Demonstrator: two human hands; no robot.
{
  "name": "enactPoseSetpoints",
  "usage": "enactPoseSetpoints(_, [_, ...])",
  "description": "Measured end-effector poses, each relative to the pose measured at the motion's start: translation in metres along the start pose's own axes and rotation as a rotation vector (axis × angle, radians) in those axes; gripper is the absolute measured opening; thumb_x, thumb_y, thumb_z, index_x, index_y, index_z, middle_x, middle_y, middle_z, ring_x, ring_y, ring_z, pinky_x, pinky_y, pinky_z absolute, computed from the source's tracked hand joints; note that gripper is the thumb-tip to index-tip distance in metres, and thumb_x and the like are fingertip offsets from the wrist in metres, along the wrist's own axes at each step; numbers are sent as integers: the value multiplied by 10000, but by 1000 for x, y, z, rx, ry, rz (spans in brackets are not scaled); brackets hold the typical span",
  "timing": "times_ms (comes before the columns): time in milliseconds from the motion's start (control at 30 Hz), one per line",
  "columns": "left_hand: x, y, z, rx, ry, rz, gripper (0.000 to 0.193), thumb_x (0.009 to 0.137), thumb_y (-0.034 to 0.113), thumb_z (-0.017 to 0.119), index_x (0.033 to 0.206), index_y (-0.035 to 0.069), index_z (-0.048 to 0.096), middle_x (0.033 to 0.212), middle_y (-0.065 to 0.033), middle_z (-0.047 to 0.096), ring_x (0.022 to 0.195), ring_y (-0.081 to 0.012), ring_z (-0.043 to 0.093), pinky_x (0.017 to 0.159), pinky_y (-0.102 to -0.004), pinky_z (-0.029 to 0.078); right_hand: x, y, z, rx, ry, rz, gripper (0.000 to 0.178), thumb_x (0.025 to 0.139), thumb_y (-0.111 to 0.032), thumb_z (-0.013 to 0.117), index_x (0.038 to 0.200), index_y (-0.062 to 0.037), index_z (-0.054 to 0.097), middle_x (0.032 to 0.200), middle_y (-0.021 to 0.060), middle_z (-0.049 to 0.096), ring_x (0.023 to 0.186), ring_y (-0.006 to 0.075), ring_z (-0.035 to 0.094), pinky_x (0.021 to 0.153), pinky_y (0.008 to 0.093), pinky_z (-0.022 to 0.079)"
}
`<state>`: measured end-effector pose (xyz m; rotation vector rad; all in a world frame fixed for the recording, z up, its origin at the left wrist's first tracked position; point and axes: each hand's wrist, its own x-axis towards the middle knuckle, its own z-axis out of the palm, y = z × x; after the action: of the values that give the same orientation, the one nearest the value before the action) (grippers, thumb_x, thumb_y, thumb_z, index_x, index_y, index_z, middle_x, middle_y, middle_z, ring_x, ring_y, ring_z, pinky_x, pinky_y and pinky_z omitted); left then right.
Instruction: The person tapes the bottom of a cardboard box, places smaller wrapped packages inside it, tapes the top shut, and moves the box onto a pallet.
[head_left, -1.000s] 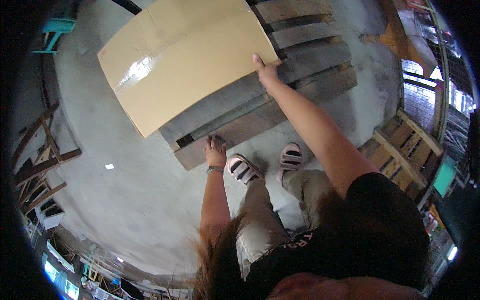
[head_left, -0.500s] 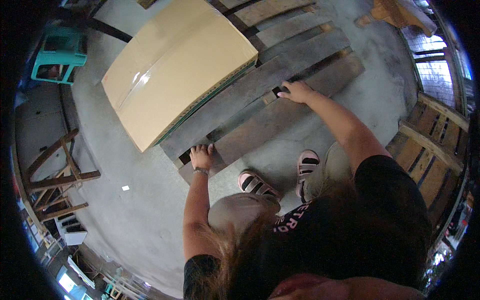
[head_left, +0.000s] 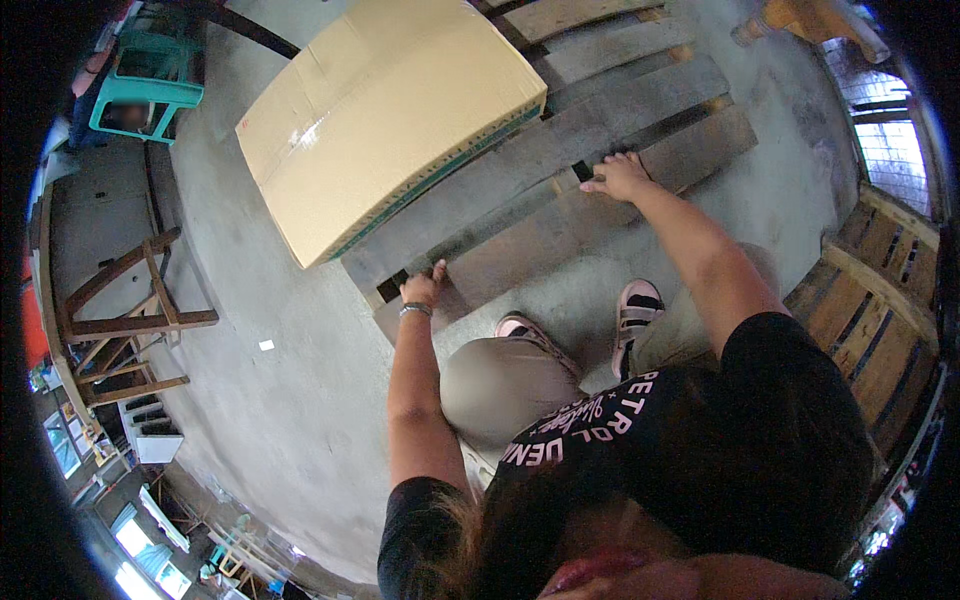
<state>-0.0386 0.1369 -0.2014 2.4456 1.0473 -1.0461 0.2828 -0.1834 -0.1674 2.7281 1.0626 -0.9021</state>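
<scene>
Pallet point(head_left: 530, 243) under 2 hands point(head_left: 622, 178)

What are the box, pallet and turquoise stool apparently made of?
Box: tan cardboard, mostly matte, by its flat panels; a glossy patch suggests clear tape. Pallet: apparently wood, dull and worn, by its separate planks. Turquoise stool: probably moulded plastic, by its even colour; distance leaves that open.

Before you sits a tan box point(head_left: 390, 120) with a dark green printed band point(head_left: 440, 172) along its side, over a pallet point(head_left: 520, 248) of weathered grey-brown boards and a mottled grey floor point(head_left: 300, 430). Your T-shirt point(head_left: 790, 400) is black with whitish-pink lettering, your trousers point(head_left: 505, 390) beige, your sandals point(head_left: 637, 312) pale pink and black. You also have a teal stool point(head_left: 178, 92) and a warmer brown second pallet point(head_left: 860, 290) in view.
</scene>
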Motion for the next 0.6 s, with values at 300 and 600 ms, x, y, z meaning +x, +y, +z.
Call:
enactPoseSetpoints(300, [-31,0,1,-542,86,176,592,872,580,377,1100,83,603,1055,-188,618,1029,-346,563,895,-425,395,-7,11,8,-5,-101,74,643,769,-668,464,1058,-114,614,1183,183,506,1184,336,395,1029,488,221])
enactPoseSetpoints(600, [2,-59,-119,-2166,866,-45,578,911,493,388,1300,67,354,1292,-121,442,1105,-253,477,952,-441,366,60,-43,-98,1448,760,47,444,846,-389,564,1143,-58,565,1136,88,549,1101,177,467,956,283,324])
